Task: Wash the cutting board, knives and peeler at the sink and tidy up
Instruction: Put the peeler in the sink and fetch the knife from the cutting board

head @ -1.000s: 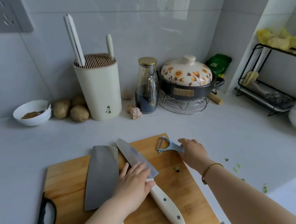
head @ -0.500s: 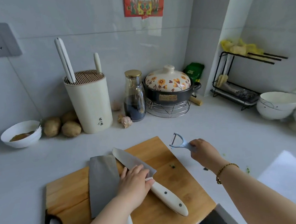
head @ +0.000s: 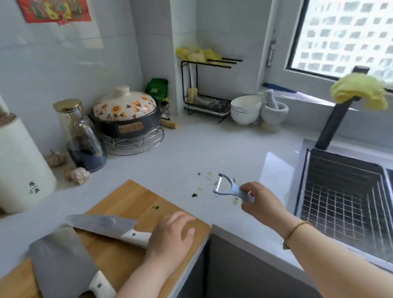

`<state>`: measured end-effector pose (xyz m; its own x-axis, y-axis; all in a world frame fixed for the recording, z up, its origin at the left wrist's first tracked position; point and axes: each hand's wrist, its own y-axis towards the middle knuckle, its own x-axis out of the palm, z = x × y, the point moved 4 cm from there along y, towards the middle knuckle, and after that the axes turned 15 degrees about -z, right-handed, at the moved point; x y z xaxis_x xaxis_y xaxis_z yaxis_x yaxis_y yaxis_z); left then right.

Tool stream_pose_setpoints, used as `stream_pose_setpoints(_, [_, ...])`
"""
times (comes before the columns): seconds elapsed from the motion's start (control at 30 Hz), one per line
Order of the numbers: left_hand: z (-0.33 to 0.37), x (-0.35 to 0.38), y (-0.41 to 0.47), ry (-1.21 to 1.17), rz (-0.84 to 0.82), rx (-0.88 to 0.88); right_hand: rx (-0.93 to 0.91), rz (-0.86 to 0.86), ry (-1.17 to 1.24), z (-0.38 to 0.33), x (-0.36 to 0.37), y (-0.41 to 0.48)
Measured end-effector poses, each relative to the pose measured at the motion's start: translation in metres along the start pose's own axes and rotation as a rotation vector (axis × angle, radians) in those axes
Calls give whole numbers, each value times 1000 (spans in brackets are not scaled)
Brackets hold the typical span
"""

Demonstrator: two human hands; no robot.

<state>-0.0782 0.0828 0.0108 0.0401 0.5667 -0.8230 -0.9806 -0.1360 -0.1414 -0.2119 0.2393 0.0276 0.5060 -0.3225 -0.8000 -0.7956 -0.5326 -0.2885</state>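
A wooden cutting board [head: 126, 202] lies on the white counter at lower left. A wide cleaver [head: 62, 267] and a pointed chef's knife [head: 104, 223], both with white handles, rest on it. My left hand [head: 171, 239] lies over the chef's knife handle near the board's right corner; whether it grips the handle I cannot tell. My right hand [head: 261, 202] holds a pale blue peeler [head: 228, 188] in the air above the counter, between the board and the sink [head: 341, 196]. The sink at right has a wire rack in it.
A cream knife block [head: 8, 163], a dark glass bottle [head: 82, 136], garlic [head: 78, 174] and a floral pot [head: 126, 117] line the back wall. A bowl [head: 244, 109], a mortar [head: 274, 111] and a black rack [head: 206, 87] stand in the corner. Green scraps [head: 200, 187] dot the counter. A yellow cloth [head: 359, 90] hangs on the black faucet.
My right hand lifted the peeler off the board and carried it right toward the sink. The view swung right, bringing sink and window in. My left hand slid onto the chef's knife handle.
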Motion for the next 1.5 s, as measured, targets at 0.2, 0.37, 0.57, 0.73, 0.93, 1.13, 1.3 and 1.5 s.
stream_pose_setpoints(0.2, [76,50,23,36,-49,41,46,61,48,90,-38,-52])
stream_pose_setpoints(0.37, [187,124,55,55,-121,196,134,89,38,196,-83,-112])
stream_pose_setpoints(0.57, [289,212,87,53,-209,305,284,200,75,325,-131,-165])
stream_pose_setpoints(0.73, [327,259,108,122,-249,320,479,176,135,416,-136,-188])
stream_pose_setpoints(0.93, [335,290,137,170,-211,214,550,51,30,471,-140,-169])
stream_pose_setpoints(1.13, [336,291,140,237,-165,220,586,-55,4,519,-128,-115])
stream_pose_setpoints(1.3, [335,292,145,238,-149,203,566,-91,34,540,-102,-54])
stream_pose_setpoints(1.5, [328,296,147,254,-67,208,551,-68,-3,548,-76,-5])
